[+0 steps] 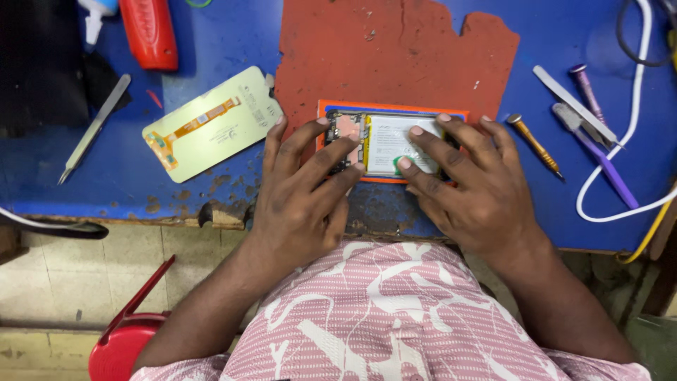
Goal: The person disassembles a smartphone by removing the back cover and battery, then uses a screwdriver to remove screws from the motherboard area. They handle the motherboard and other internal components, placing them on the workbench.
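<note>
Both hands rest on the opened phone (pixel 384 144), orange-rimmed, lying on a rough red mat (pixel 395 53) at the counter's (pixel 127 169) centre. The left hand (pixel 303 190) and right hand (pixel 469 187) press spread fingers (pixel 416 132) flat on it, gripping nothing. A pale rectangular screen panel (pixel 211 130) lies at nine o'clock.

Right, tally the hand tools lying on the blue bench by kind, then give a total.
Flat silver metal tweezers and: 2
Screwdrivers, one slim purple-handled and one gold-handled: 2
Purple plastic pry tool: 1
Total: 5
</note>
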